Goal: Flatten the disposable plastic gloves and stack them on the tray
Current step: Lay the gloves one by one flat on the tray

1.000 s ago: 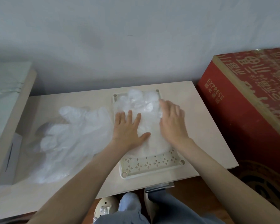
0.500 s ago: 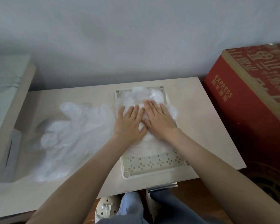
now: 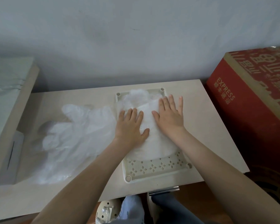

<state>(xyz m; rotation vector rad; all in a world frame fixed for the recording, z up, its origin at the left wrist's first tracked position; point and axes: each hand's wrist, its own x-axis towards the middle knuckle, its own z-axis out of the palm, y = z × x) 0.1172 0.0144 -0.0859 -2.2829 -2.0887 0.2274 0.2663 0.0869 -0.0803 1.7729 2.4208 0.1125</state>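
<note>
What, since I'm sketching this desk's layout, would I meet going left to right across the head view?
Loose heap of clear disposable plastic gloves → left hand, pressed flat → right hand, pressed flat → red printed cardboard box.

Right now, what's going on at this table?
A person is flattening disposable plastic gloves. The left hand and right hand press palm-down, fingers straight, side by side on the glove stack lying in the perforated tray. A loose pile of gloves lies on the table just left of the tray, not yet flattened or stacked.
</note>
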